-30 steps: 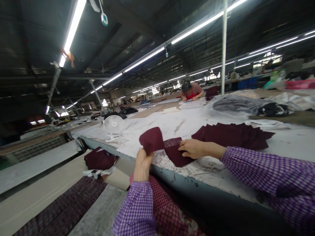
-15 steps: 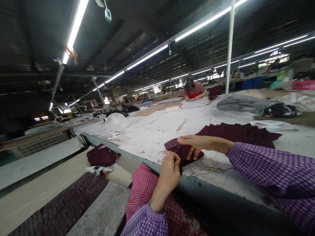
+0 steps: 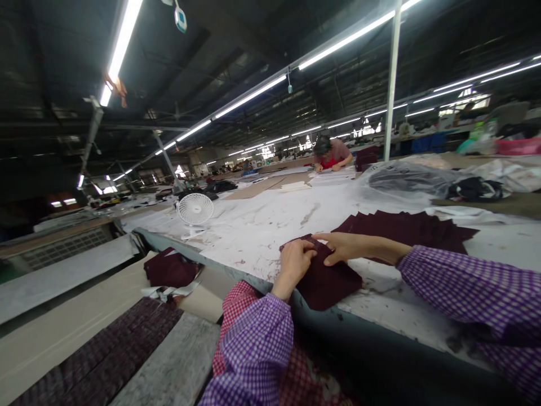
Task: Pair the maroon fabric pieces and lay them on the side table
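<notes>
A dark maroon fabric piece (image 3: 327, 281) lies at the near edge of the long white cutting table (image 3: 274, 220). My left hand (image 3: 295, 262) pinches its far left edge with closed fingers. My right hand (image 3: 347, 247) rests on the same piece from the right, fingers curled onto its upper edge. Just behind my right wrist a fanned spread of several maroon fabric pieces (image 3: 406, 228) lies flat on the table. Both my sleeves are purple checked.
A small white desk fan (image 3: 195, 211) stands on the table to the left. More maroon cloth (image 3: 169, 269) lies on a lower bench at left. Clear plastic bags (image 3: 406, 177) and a metal post (image 3: 391, 84) are behind. Another person (image 3: 332, 153) bends over the far table.
My left hand lowered the lifted maroon piece and came up to the table edge. Both hands now meet on one piece lying flat, closer to the edge than before.
</notes>
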Available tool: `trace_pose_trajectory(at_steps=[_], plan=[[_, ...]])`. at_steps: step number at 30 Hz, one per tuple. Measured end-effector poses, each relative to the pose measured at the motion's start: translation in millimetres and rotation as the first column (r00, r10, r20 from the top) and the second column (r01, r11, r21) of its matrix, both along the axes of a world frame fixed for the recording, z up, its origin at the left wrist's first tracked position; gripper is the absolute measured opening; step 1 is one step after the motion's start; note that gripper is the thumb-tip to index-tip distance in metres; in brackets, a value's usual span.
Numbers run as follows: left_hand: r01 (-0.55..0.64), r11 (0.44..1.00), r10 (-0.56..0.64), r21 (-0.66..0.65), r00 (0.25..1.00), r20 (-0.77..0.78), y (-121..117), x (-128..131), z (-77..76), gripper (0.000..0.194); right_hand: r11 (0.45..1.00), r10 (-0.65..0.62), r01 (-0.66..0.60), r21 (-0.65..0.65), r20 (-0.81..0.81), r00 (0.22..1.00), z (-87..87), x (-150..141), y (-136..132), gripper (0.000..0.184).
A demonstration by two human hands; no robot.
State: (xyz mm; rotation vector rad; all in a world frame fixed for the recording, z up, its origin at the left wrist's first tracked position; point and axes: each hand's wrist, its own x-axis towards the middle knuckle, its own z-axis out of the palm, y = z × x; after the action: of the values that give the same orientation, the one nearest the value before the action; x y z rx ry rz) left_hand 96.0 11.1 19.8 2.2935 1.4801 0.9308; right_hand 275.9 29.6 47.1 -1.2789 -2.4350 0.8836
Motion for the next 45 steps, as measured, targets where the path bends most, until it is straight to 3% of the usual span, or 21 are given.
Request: trace_pose_trajectory(at_steps=[3, 6, 14, 28, 31, 34, 37, 39, 42, 45], plan=[[0.045, 0.995, -0.029, 0.084, 0.983, -0.183, 0, 12, -9.4, 0.022, 0.986, -0.034, -0.001, 0.169, 0.202, 0.979, 8.1, 11, 0, 0.045], [0.068, 0.993, -0.038, 0.098, 0.96, -0.278, -1, 14, -14.6, 0.026, 0.93, -0.007, -0.079, 0.36, 0.232, 0.973, 10.8, 19, 3, 0.024], [0.049, 0.994, -0.018, 0.097, 0.954, -0.299, 1, 12, -15.2, 0.029, 0.878, 0.045, -0.194, 0.438, 0.328, 0.943, -0.3, 19, 9, 0.027], [0.066, 0.989, -0.029, 0.134, 0.965, -0.261, -1, 12, -17.3, 0.028, 0.827, -0.007, -0.178, 0.533, 0.327, 0.945, -14.3, 17, 17, 0.017], [0.08, 0.989, -0.058, 0.122, 0.983, -0.173, 3, 11, -20.1, 0.027, 0.847, -0.001, -0.158, 0.507, 0.3, 0.954, -12.5, 17, 15, 0.016], [0.113, 0.993, -0.117, 0.043, 0.989, 0.089, 11, 8, -24.3, 0.025, 0.895, 0.039, -0.126, 0.427, 0.206, 0.978, -7.4, 19, 13, 0.019], [0.176, 0.978, -0.106, -0.11, 0.879, 0.465, 19, 5, -28.5, 0.023, 0.936, 0.033, -0.059, 0.347, 0.081, 0.996, -1.9, 21, 14, 0.022], [0.231, 0.953, -0.063, -0.195, 0.783, 0.619, 22, 4, -30.1, 0.023, 0.95, 0.013, -0.018, 0.311, 0.019, 1.0, 2.0, 23, 14, 0.024], [0.269, 0.937, -0.037, -0.224, 0.713, 0.701, 23, 3, -31.1, 0.023, 0.951, 0.003, -0.003, 0.309, 0.001, 1.0, 8.4, 25, 13, 0.027], [0.256, 0.945, -0.05, -0.204, 0.728, 0.684, 23, 3, -32.1, 0.023, 0.927, 0.017, -0.034, 0.373, 0.05, 0.999, 13.1, 26, 12, 0.027]])
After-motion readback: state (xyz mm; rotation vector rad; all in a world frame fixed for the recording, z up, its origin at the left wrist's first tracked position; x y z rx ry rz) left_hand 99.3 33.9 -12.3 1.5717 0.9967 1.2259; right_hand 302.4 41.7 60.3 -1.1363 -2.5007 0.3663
